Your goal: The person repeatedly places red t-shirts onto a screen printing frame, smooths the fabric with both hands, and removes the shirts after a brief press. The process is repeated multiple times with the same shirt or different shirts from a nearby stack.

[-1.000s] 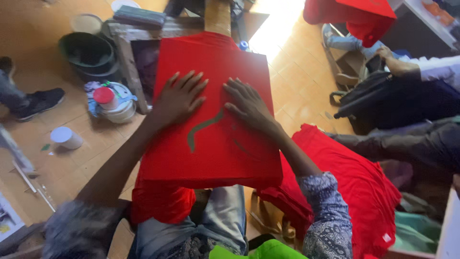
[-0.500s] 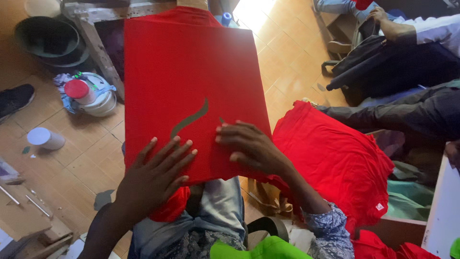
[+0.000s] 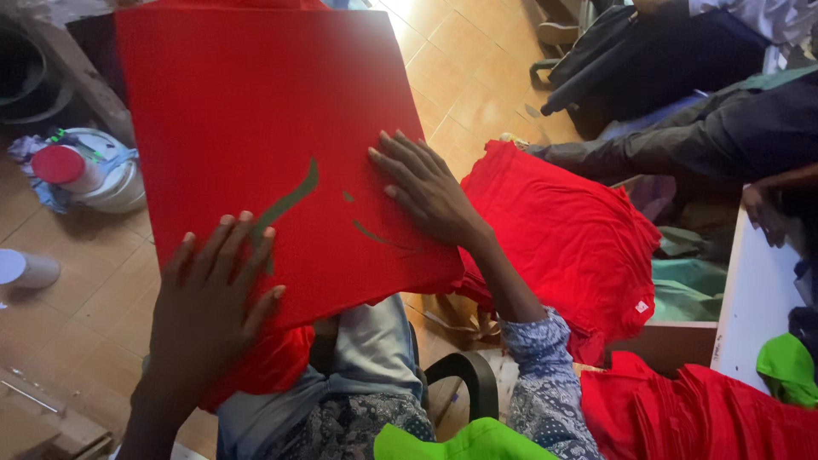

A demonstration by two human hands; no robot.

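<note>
Red fabric panel [image 3: 256,145] lies flat over a board on the person's lap, one dark curved mark printed near its middle. Left hand [image 3: 209,298] presses the near edge, fingers spread, palm down, likely pinning the cloth so it stays taut. Right hand [image 3: 426,187] is also flat, fingers fanned on the lower right part, smoothing or holding rather than pinching anything. Both hands are flat on the panel, neither closed on it.

Two heaps of red cloth on the right: one pile [image 3: 571,230] just beside the right forearm, one folded stack [image 3: 724,417] at the lower right corner. One red-lidded tub [image 3: 64,166] and one white cup [image 3: 25,268] stand on the tiled floor at left. One green rag [image 3: 788,366] lies on the white table edge.
</note>
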